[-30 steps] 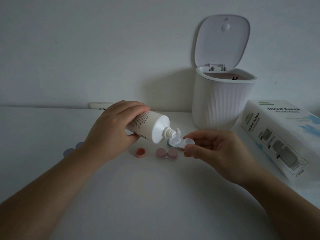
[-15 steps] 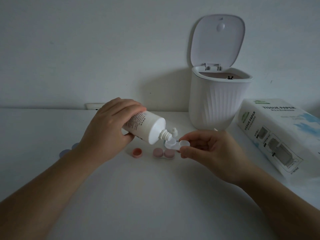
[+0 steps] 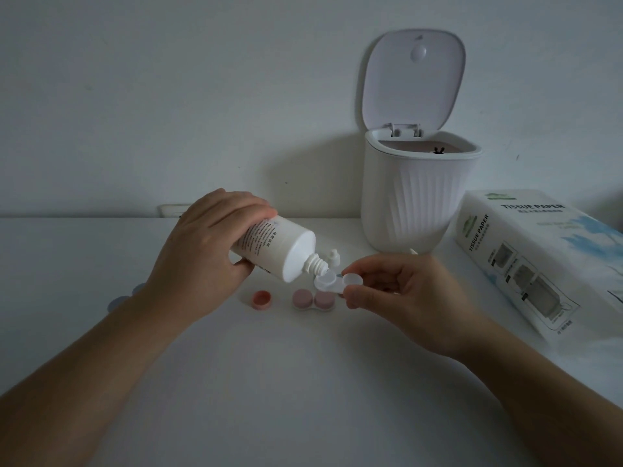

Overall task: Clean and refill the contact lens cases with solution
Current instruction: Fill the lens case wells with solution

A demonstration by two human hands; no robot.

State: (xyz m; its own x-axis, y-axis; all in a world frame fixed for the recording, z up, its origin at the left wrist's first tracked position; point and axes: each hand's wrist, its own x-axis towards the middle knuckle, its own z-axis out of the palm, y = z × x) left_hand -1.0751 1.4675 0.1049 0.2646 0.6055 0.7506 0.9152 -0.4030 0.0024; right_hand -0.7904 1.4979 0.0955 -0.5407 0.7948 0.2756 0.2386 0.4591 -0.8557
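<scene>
While the left hand point(image 3: 202, 254) grips the bottle point(image 3: 274, 249), fingers curled over its body and thumb under, the bottle tilts nozzle-down to the right. Nozzle tip sits at the rim of the near well of the white case point(image 3: 337, 281); cannot tell if liquid is running. Right hand point(image 3: 404, 298) pinches that case by its right end, thumb below, fingertips above, case lifted off the tabletop point(image 3: 303, 382).

Pink case point(image 3: 312, 299) lies flat just under the white one, both wells capped or filled pink. Loose pink cap point(image 3: 262, 299) just left of it, apart, open side up. Bottle cap point(image 3: 333, 257) stands behind the nozzle.

Bin point(image 3: 418, 193), lid up, stands at the wall, near the right hand. Tissue box point(image 3: 536, 264) lies along the right edge, close to the right wrist. Two bluish discs point(image 3: 116, 303) peek out beside the left forearm. Wide bare tabletop in front between the forearms; left side open to the wall.
</scene>
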